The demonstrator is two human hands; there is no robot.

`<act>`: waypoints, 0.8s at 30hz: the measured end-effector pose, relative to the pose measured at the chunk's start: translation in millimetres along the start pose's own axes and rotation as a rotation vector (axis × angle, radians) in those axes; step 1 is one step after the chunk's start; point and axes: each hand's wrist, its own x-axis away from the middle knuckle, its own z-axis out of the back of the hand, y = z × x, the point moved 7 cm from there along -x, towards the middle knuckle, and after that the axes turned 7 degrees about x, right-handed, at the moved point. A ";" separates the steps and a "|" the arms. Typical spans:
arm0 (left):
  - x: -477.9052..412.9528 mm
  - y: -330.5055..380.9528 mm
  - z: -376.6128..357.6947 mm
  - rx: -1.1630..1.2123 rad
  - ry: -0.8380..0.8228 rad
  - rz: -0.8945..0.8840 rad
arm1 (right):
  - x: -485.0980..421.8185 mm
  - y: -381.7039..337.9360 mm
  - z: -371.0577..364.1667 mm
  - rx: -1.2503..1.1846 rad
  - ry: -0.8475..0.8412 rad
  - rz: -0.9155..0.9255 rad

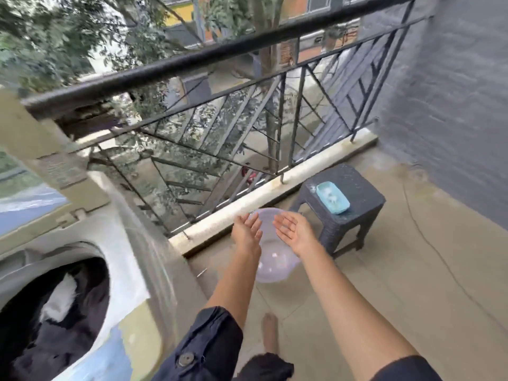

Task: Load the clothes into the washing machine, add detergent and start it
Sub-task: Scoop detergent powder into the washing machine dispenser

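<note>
A top-loading washing machine [132, 243] stands at the left with its lid [35, 138] up. Dark clothes with a white patch [55, 306] lie in its drum. On the balcony floor sits a pale translucent basin [277, 262]. My left hand [247, 229] and my right hand [294, 229] are stretched out above the basin with the fingers straight and the palms facing each other. Neither hand holds anything. A small light-blue dish [332, 198] with white bits in it rests on a dark plastic stool [354, 213] to the right of the basin.
A black metal railing [220, 127] on a low concrete curb [261, 193] closes the balcony's far side. A grey wall [453, 119] runs along the right. A thin cord [439, 257] trails over the floor. My bare foot [270, 334] shows near the bottom.
</note>
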 end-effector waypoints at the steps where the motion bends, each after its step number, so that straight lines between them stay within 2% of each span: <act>1: -6.2 -10.9 -13.3 -0.041 -0.015 0.014 | -6.5 -7.3 14.4 -0.013 0.027 0.000; 11: -118.7 -105.7 -154.5 -0.342 -0.111 0.164 | -94.7 -94.0 160.4 0.076 0.388 -0.025; 21: -209.2 -153.7 -222.6 -0.612 -0.041 0.147 | -190.2 -136.7 232.4 -0.038 0.475 -0.094; 24: -247.0 -166.7 -235.3 -0.860 -0.036 0.067 | -230.1 -131.1 250.0 0.014 0.515 -0.103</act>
